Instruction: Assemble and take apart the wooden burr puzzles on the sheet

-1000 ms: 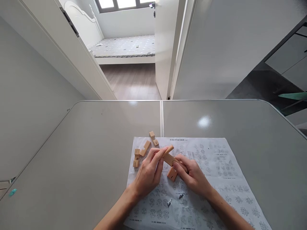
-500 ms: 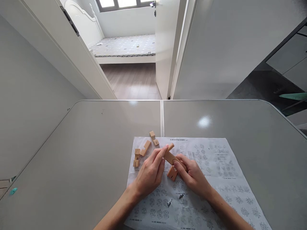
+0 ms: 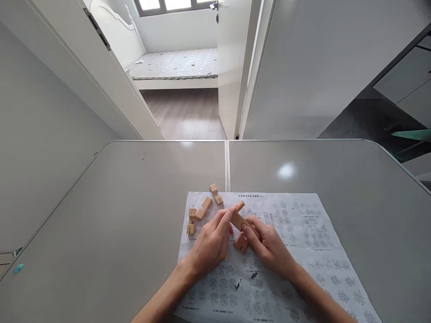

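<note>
Wooden puzzle bars | left hand and right hand pinch them between fingers | three notched blocks lie far left | printed diagram sheet beneath

Wood blocks look smooth and pretty matt tbh. The sheet is creased paper, tabletop is smooth and kinda glossy, mattress looks like printed cloth.
</note>
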Available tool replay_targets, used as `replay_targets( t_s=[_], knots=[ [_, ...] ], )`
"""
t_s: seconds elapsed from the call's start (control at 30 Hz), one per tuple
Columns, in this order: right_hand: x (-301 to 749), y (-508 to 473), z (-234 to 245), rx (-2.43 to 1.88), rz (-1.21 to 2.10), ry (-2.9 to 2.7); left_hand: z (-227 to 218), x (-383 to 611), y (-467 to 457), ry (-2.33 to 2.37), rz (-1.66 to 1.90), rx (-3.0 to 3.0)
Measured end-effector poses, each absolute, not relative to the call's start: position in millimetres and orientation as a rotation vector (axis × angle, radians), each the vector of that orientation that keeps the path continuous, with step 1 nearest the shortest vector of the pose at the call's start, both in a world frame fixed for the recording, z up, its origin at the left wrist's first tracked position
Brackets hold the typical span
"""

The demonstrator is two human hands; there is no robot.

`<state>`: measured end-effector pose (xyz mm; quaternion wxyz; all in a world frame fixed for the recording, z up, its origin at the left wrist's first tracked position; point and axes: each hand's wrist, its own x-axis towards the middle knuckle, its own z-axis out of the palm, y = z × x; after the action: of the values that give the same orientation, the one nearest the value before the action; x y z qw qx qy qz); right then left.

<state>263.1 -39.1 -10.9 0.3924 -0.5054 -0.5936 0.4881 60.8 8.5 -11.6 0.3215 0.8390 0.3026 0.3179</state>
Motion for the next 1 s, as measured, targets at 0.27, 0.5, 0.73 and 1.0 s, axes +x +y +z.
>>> replay_targets(
  t_s=[0.27, 0.5, 0.73, 1.0],
  knots=[
    [263.2, -39.1, -12.5, -1.306, 1.207, -1.513, -13.3, 62.5, 7.6, 0.813, 0.803, 2.220],
    [262.3, -38.0, -10.1, -1.289, 1.208, -1.512, -10.6, 61.4, 8.5, 0.799, 0.781, 2.187],
    [263.1, -38.9, -11.6, -1.309, 1.187, -1.518, -10.7, 61.1, 8.1, 0.792, 0.787, 2.209],
    [261.8, -38.4, -13.8, -1.332, 1.158, -1.514, -15.3, 62.8, 8.4, 0.775, 0.802, 2.261]
  ],
)
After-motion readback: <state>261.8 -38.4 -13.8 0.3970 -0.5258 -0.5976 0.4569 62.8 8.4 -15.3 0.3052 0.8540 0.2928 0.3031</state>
